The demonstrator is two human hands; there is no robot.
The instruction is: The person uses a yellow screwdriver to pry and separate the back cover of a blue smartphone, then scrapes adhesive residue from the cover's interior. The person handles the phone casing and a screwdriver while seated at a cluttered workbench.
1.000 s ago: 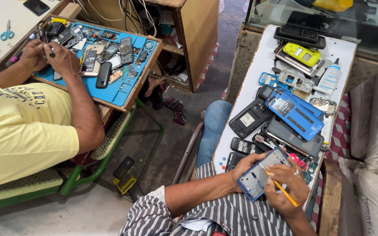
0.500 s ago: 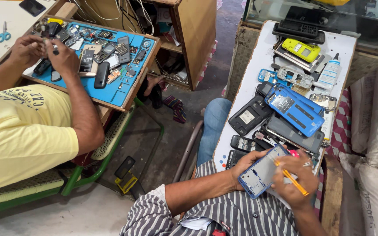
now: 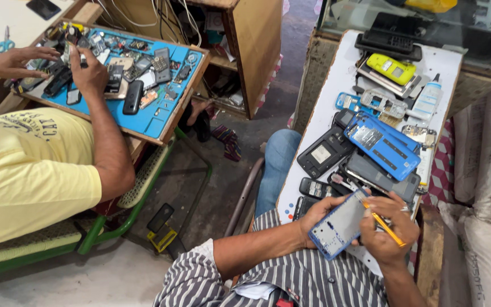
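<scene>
My left hand (image 3: 317,216) holds a blue phone frame (image 3: 338,228) from below, tilted over my lap at the near end of the white worktop (image 3: 336,79). My right hand (image 3: 392,234) grips a thin orange-handled screwdriver (image 3: 383,227), its tip resting on the frame's upper right corner. Both striped sleeves show at the bottom of the head view. Just beyond my hands lie dark phones (image 3: 315,187) and a large blue phone back cover (image 3: 382,145).
The worktop also carries a yellow phone (image 3: 391,69), a white bottle (image 3: 427,99) and several phone parts. At the left a co-worker in a yellow shirt (image 3: 26,170) works with both hands over a blue tray (image 3: 160,122) of phones. A green metal bench frame (image 3: 143,204) stands between us.
My hands have kept hold of the frame and screwdriver, shifting slightly lower with the screwdriver tip moving along the frame. The co-worker's hands have spread apart over the blue tray.
</scene>
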